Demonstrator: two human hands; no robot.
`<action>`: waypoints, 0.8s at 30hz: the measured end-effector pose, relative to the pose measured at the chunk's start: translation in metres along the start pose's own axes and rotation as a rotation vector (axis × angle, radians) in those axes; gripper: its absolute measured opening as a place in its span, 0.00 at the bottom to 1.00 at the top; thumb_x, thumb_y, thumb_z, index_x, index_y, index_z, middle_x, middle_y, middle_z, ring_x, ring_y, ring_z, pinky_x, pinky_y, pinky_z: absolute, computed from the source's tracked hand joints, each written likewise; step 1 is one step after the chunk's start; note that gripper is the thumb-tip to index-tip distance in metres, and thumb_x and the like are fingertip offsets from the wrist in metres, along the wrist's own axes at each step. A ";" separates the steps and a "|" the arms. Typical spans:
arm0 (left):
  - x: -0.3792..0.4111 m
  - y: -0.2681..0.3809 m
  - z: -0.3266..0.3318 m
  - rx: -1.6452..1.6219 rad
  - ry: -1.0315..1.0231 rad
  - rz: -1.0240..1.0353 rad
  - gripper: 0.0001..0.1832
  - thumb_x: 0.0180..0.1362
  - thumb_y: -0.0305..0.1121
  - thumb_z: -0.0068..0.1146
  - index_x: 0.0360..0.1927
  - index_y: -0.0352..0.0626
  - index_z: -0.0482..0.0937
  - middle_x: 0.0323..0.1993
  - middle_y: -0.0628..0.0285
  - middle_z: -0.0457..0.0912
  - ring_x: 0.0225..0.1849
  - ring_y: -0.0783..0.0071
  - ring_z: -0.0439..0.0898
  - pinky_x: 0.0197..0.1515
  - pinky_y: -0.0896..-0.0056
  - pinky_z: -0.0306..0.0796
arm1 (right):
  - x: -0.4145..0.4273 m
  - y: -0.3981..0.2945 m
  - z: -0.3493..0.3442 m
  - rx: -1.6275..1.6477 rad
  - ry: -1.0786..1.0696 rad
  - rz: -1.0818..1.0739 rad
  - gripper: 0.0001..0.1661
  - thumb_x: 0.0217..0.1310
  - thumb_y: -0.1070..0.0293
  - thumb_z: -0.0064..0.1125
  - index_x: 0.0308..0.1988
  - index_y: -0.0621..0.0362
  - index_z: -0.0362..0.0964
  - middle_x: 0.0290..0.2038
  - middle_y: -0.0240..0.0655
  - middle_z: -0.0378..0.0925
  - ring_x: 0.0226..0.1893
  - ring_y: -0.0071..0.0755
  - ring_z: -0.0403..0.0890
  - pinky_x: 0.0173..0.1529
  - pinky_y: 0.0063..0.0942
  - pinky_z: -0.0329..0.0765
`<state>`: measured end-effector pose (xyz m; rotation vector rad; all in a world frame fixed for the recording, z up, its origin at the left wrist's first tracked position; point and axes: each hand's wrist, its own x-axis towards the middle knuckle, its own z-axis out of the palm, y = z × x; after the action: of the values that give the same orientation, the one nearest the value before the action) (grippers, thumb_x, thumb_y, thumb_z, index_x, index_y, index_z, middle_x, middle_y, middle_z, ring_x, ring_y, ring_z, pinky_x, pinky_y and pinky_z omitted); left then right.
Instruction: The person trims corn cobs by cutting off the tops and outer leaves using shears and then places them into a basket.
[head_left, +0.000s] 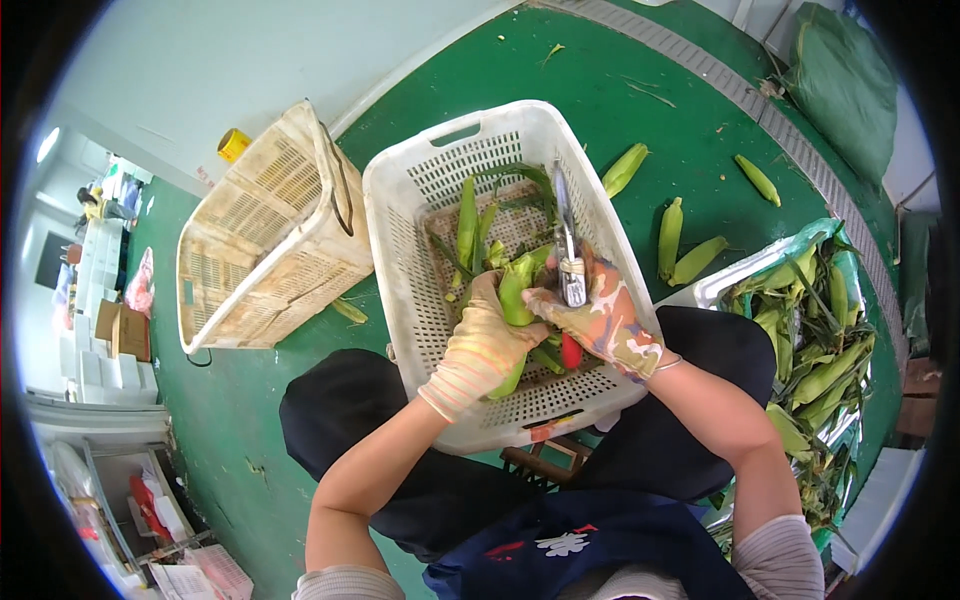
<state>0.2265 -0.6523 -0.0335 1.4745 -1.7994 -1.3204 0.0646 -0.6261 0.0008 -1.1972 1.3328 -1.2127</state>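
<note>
My left hand (487, 341), in a striped knit glove, grips a green ear of corn in its husk (516, 291) above a white slatted plastic basket (397, 225). My right hand (600, 311), in a camouflage-patterned glove, holds a metal cutting tool (564, 217) that looks like pruning shears. Its blade end points away from me, and a red handle end (571, 351) shows below the palm. The right thumb touches the ear. Husk leaves and pieces of corn (466, 225) lie in the basket below; my hands hide part of them.
An upright, stained white basket (277, 277) stands to the left. Loose ears of corn (670, 236) lie on the green floor (480, 82). At right, a lined white foam box (705, 289) is heaped with corn (825, 367). A green sack (844, 97) leans beyond a floor grate (712, 71).
</note>
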 end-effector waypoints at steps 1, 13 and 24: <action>-0.001 0.003 0.005 -0.002 -0.003 -0.004 0.33 0.44 0.25 0.66 0.52 0.40 0.60 0.43 0.62 0.74 0.43 0.76 0.74 0.44 0.75 0.71 | -0.001 -0.008 -0.003 -0.128 0.017 0.002 0.22 0.49 0.67 0.68 0.42 0.61 0.67 0.31 0.33 0.76 0.33 0.24 0.78 0.39 0.24 0.76; 0.000 0.035 -0.011 -0.682 -0.228 0.172 0.35 0.51 0.36 0.68 0.59 0.36 0.64 0.53 0.63 0.73 0.50 0.77 0.72 0.53 0.75 0.68 | -0.006 -0.012 -0.016 0.651 0.119 0.156 0.19 0.49 0.85 0.59 0.41 0.56 0.68 0.34 0.27 0.72 0.34 0.22 0.76 0.40 0.22 0.76; 0.022 0.014 -0.025 -0.954 -0.067 0.054 0.28 0.58 0.57 0.54 0.42 0.39 0.73 0.36 0.59 0.78 0.37 0.69 0.77 0.42 0.66 0.74 | -0.012 -0.016 -0.016 0.495 0.025 0.108 0.22 0.51 0.86 0.57 0.46 0.58 0.65 0.39 0.29 0.72 0.36 0.26 0.78 0.43 0.25 0.77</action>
<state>0.2337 -0.6826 -0.0152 0.8369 -0.9469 -1.8306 0.0503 -0.6134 0.0187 -0.7495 1.0166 -1.3783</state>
